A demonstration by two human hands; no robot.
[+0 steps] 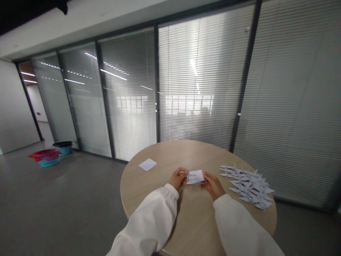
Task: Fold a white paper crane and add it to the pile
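Observation:
A small folded white paper (195, 176) lies low over the round wooden table (160, 156), held at both ends. My left hand (178, 178) pinches its left edge with the fingers closed. My right hand (212, 185) grips its right edge, fingers curled under. Both arms wear white sleeves. A square white sheet (147, 164) lies flat on the table to the left of my hands. To the right of my right hand sits a cluster of several folded white paper cranes (247, 185).
Glass walls with shut blinds (186, 89) stand behind the table. Grey floor spreads to the left, where a red basin on a blue one (45, 157) and a dark-lined bin (63, 146) stand by the wall.

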